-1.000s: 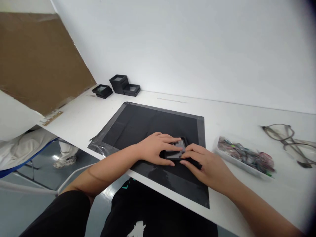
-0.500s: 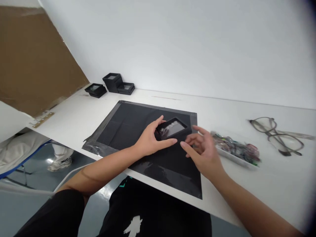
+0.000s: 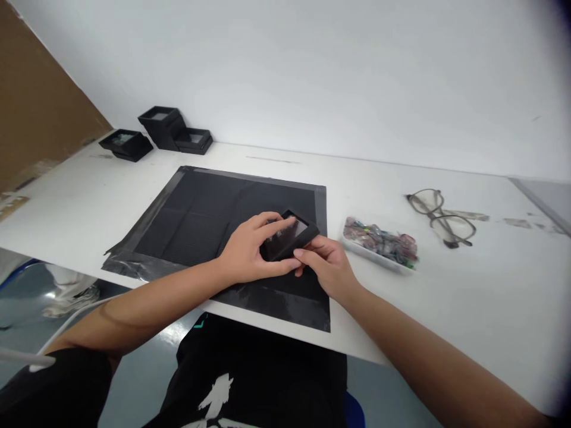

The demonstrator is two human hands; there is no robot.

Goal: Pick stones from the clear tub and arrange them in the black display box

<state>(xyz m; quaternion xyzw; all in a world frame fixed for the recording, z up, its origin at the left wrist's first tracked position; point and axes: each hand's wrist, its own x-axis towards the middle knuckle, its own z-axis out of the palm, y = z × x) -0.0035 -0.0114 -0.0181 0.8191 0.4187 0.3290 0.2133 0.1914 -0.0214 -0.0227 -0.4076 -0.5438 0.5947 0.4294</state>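
Note:
A small black box with a clear window in its top (image 3: 288, 241) is held between both hands, above the black mat (image 3: 191, 229). My left hand (image 3: 252, 246) grips it from the left, with fingers over the window and the thumb along the near side. At its right end, my right hand (image 3: 328, 264) pinches the near corner between thumb and fingers. Part of the window is covered by the left fingers. What lies inside the box is hard to make out.
Several similar black boxes (image 3: 163, 134) stand stacked at the back left by the wall. Right of the mat is a white tray (image 3: 379, 259) full of small wrapped colourful pieces. Eyeglasses (image 3: 439, 217) lie farther right on the white table (image 3: 468, 297).
My right hand has come in from the right and taken hold of the box's right end. My left fingers have moved over the window. The camera view has shifted right.

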